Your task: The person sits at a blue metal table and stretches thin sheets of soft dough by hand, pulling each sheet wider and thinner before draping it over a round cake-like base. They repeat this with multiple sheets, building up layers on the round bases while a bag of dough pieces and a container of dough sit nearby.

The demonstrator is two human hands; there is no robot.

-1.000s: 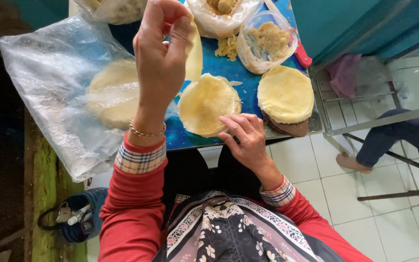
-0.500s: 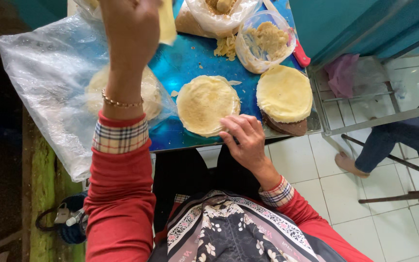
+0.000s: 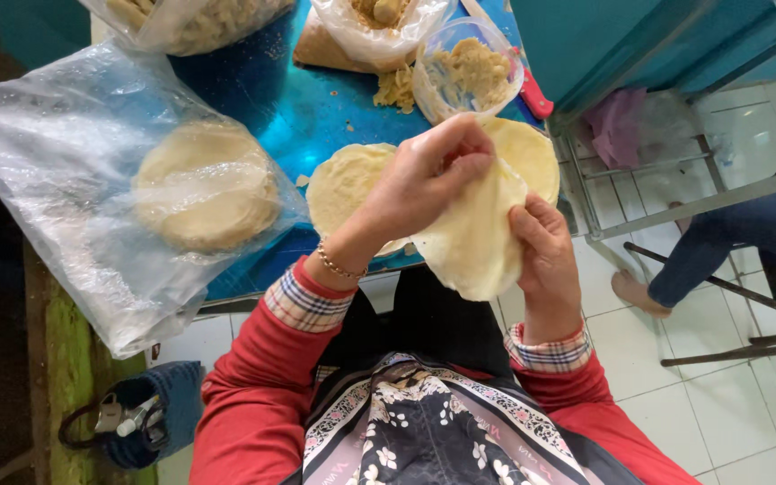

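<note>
Centre frame, both hands grip one thin dough round [image 3: 473, 238] above the lap: left hand [image 3: 428, 175] pinching its top edge, right hand [image 3: 545, 247] clamped on its side; beyond, a flat round [image 3: 343, 184] on the blue table [image 3: 316, 108], upper centre

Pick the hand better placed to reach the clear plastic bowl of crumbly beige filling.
Left, likely. The left hand pinches the thin pale dough round close to the clear plastic bowl; the right hand sits farther off.
</note>
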